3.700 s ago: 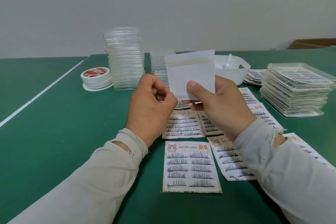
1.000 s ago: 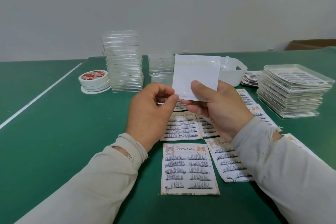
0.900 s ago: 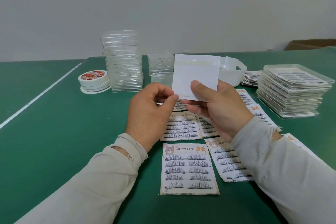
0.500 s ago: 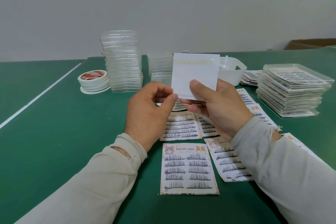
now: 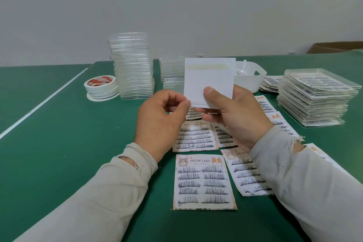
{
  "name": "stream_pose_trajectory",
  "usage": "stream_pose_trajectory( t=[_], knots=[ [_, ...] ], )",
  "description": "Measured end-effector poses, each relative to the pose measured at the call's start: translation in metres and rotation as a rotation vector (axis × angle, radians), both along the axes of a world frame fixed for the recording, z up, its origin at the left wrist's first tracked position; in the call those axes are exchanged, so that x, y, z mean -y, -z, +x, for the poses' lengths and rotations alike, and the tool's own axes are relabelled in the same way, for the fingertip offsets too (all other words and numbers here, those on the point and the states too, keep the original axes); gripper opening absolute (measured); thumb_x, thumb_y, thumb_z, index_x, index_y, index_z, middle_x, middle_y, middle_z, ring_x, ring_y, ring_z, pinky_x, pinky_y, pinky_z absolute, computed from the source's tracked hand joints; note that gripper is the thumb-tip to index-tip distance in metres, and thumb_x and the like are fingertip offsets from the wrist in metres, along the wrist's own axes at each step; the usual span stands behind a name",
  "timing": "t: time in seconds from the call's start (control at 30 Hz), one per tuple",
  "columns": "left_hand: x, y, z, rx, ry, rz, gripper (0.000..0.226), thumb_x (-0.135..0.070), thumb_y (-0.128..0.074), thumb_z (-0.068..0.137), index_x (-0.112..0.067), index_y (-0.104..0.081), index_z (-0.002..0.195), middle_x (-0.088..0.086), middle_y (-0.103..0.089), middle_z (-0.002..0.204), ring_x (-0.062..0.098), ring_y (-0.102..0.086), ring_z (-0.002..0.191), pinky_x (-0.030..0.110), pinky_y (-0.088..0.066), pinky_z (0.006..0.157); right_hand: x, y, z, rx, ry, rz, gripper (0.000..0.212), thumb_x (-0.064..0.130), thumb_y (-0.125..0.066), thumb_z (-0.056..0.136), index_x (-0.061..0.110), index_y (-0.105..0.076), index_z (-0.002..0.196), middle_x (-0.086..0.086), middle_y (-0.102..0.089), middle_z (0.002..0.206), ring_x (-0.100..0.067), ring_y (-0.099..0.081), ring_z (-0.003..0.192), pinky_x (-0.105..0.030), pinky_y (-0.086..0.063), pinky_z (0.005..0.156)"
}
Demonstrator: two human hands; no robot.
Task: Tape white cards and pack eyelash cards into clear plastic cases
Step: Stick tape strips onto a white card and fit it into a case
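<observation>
— What surrounds the white card [image 5: 209, 82]?
— Clear cases [image 5: 133, 67] and tape rolls [image 5: 101, 86] behind; eyelash cards [image 5: 204, 181] below, on the green counter [image 5: 59, 143].
— The hands?
— Right hand [image 5: 235, 112] pinches the card; left hand [image 5: 163, 118] pinches its lower corner.

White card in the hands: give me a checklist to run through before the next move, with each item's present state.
1. White card held by the right hand: ok.
2. Tape strip along the card's top: ok.
3. Left hand pinching at the card's lower left corner: ok; what it pinches, cannot tell.
4. Bottom strip's liner off: cannot tell.
5. Eyelash card lying flat in front: ok.
6. Empty cases stacked within reach: ok.
</observation>
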State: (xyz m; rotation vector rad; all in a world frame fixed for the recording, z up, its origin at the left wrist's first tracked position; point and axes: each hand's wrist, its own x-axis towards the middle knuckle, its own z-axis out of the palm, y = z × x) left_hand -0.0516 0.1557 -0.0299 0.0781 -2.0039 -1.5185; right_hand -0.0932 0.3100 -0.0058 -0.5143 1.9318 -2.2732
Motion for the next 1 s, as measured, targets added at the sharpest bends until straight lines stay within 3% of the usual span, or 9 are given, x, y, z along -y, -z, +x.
stream_pose_trajectory(
  t=[0.33,0.4,0.53,0.6,0.7,0.8,0.87,0.93,1.0],
  knots=[
    [-0.002,0.000,0.001,0.053,0.009,-0.107,0.019,-0.016,-0.065,0.097,-0.028,-0.061,0.083,-0.001,-0.067,0.086,0.025,-0.068,0.082,0.051,-0.060,0.076,0.001,-0.002,0.002,0.012,-0.040,0.010,0.017,0.033,-0.061,0.101,0.019,-0.071,0.101,0.000,-0.079,0.094,-0.022,-0.078,0.082,-0.023,-0.059,0.059],
    [-0.001,0.000,0.002,0.030,-0.004,-0.193,0.020,-0.017,-0.065,0.097,-0.029,-0.059,0.082,-0.005,-0.066,0.095,0.019,-0.066,0.084,0.043,-0.056,0.079,0.003,-0.001,0.002,-0.038,0.022,0.057,0.016,0.029,-0.055,0.104,0.022,-0.069,0.103,0.004,-0.079,0.091,-0.020,-0.077,0.078,-0.022,-0.058,0.058],
    [-0.004,-0.002,0.004,0.038,0.160,-0.122,0.025,-0.012,-0.064,0.098,-0.027,-0.060,0.078,-0.006,-0.063,0.128,0.007,-0.059,0.119,0.030,-0.046,0.095,0.004,0.002,-0.001,-0.126,0.095,0.153,0.015,0.022,-0.052,0.105,0.026,-0.066,0.107,0.006,-0.079,0.091,-0.017,-0.077,0.075,-0.024,-0.058,0.060],
    [-0.004,-0.003,0.003,0.076,0.301,0.099,0.022,-0.007,-0.062,0.099,-0.019,-0.061,0.080,0.001,-0.068,0.120,0.017,-0.062,0.114,0.038,-0.043,0.106,0.002,0.002,-0.002,-0.117,0.064,0.182,0.017,0.018,-0.052,0.104,0.025,-0.067,0.109,0.004,-0.079,0.092,-0.018,-0.077,0.074,-0.024,-0.058,0.060],
    [-0.001,-0.005,0.003,0.155,0.368,0.348,0.015,-0.006,-0.060,0.099,-0.013,-0.062,0.085,0.014,-0.064,0.096,0.030,-0.058,0.093,0.054,-0.046,0.107,-0.003,0.000,-0.005,-0.021,-0.063,0.189,0.017,0.013,-0.052,0.103,0.017,-0.067,0.112,-0.002,-0.079,0.090,-0.022,-0.077,0.073,-0.024,-0.058,0.059],
    [-0.001,-0.005,0.003,0.220,0.351,0.398,0.017,-0.008,-0.062,0.098,-0.013,-0.063,0.083,0.015,-0.061,0.091,0.032,-0.056,0.089,0.066,-0.042,0.107,-0.004,-0.001,-0.004,0.042,-0.172,0.226,0.016,0.013,-0.053,0.103,0.015,-0.067,0.109,-0.003,-0.079,0.087,-0.022,-0.076,0.073,-0.024,-0.058,0.058],
    [-0.001,-0.005,0.003,0.212,0.300,0.393,0.019,-0.008,-0.064,0.097,-0.014,-0.065,0.079,0.010,-0.061,0.083,0.028,-0.056,0.084,0.060,-0.048,0.100,-0.001,-0.001,-0.002,0.089,-0.133,0.217,0.017,0.021,-0.055,0.104,0.013,-0.067,0.113,-0.002,-0.079,0.085,-0.020,-0.075,0.071,-0.024,-0.057,0.056],
    [0.000,-0.005,0.000,0.166,0.228,0.377,0.019,-0.007,-0.065,0.096,-0.015,-0.066,0.079,0.005,-0.065,0.081,0.021,-0.060,0.076,0.041,-0.057,0.082,-0.001,0.003,-0.006,-0.051,0.122,0.306,0.025,0.033,-0.062,0.099,0.016,-0.063,0.117,0.001,-0.076,0.085,-0.017,-0.074,0.073,-0.027,-0.056,0.062],
    [0.002,-0.004,-0.002,0.129,0.174,0.349,0.018,-0.008,-0.066,0.096,-0.016,-0.066,0.080,0.003,-0.067,0.082,0.016,-0.062,0.073,0.032,-0.056,0.072,-0.006,0.004,-0.008,-0.453,0.429,0.507,0.018,0.041,-0.065,0.094,0.030,-0.061,0.108,0.010,-0.066,0.083,-0.008,-0.065,0.077,-0.029,-0.052,0.072]
  ],
)
